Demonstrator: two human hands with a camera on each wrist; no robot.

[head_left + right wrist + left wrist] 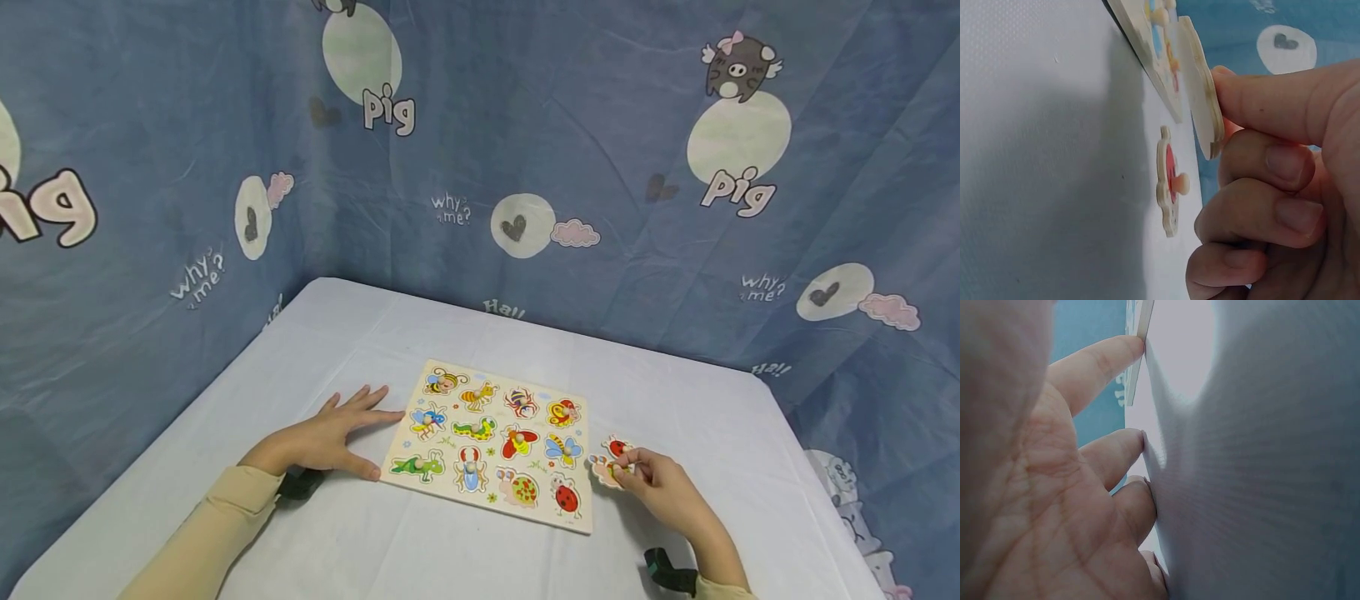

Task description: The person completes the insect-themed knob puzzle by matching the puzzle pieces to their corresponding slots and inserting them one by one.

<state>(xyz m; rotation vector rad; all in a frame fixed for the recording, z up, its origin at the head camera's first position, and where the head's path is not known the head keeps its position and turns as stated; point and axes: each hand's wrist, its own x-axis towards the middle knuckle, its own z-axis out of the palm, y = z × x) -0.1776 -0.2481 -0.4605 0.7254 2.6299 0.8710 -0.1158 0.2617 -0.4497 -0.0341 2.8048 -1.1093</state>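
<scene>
My right hand (667, 492) pinches a snail puzzle piece (602, 472) just off the right side of the wooden peg puzzle board (442, 489). The right wrist view shows that piece (1200, 90) tilted up above the table, its pale back showing. Beyond it lies a ladybug piece (618, 447), flat on the cloth with its round knob (1180, 184) upward. My left hand (330, 437) rests with fingers spread, index finger and thumb touching the board's left edge. Knobbed insects sit across the board; the printed snail (519, 489) and printed ladybug (566, 498) spots show no knobs.
A white cloth covers the table (337, 342). Behind and to the sides hangs a blue curtain (600, 150) with pig prints. Dark wrist devices sit at both wrists, the right one (667, 572) close to the table.
</scene>
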